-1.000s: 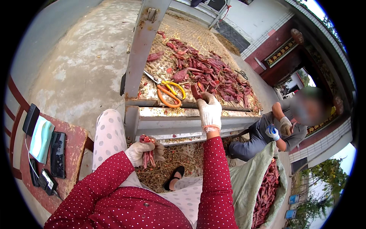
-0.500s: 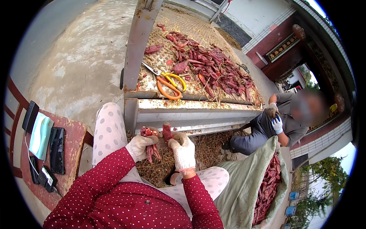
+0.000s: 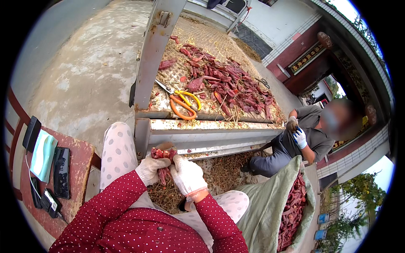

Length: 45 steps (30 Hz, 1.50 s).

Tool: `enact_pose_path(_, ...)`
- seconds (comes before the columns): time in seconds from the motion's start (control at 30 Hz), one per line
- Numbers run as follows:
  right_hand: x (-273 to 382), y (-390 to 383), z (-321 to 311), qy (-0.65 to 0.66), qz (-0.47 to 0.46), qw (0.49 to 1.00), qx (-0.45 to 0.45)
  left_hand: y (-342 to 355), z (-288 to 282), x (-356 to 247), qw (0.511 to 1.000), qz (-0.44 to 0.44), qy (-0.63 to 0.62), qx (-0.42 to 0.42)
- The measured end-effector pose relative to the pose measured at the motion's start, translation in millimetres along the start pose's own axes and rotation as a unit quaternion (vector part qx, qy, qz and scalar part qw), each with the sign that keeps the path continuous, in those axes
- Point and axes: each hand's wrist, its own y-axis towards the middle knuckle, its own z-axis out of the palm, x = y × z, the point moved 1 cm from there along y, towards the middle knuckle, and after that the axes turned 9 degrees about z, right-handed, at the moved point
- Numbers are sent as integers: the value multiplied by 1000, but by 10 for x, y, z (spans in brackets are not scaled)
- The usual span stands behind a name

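Note:
My left hand (image 3: pixel 149 170), in a white knit glove, is closed round a small bunch of dried red peppers (image 3: pixel 162 155) above my lap. My right hand (image 3: pixel 184 176), also gloved, presses against that bunch with fingers curled on it, touching my left. Just beyond them is the metal truck bed (image 3: pixel 217 40), where a heap of dried red peppers (image 3: pixel 230 84) lies beside scissors with orange and yellow handles (image 3: pixel 183 114). An open green sack (image 3: pixel 263 202) full of dried peppers stands at my right.
At my left a worn red chair (image 3: pixel 78 164) holds phone-like black devices (image 3: pixel 61 173) and a teal packet (image 3: pixel 42 154). A steel post (image 3: pixel 154 55) rises at the bed's corner. A co-worker (image 3: pixel 314 133) in grey with gloves sits at the right. Loose stalks (image 3: pixel 223 173) cover the ground underneath.
My right hand has come down and leftward from the edge of the truck bed to the bunch in my left hand. The co-worker's hands have come together.

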Motion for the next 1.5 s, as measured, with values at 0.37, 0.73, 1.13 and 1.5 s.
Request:
enact_pose_path(0.37,211,439,-684,-108,-99,969,198,-83,1,-87,999,-30,14,9)
enact_pose_path(0.73,154,1718,-658,-195,-40,977,-73,23,-171,-22,999,-27,1,27)
enact_pose_path(1.13,449,1929,-747,-258,82,961,52,-5,-160,-74,997,-35,-14,67)
enact_pose_path(1.5,59,1684,-1008,-61,50,996,49,24,-185,-32,998,-39,-11,53)
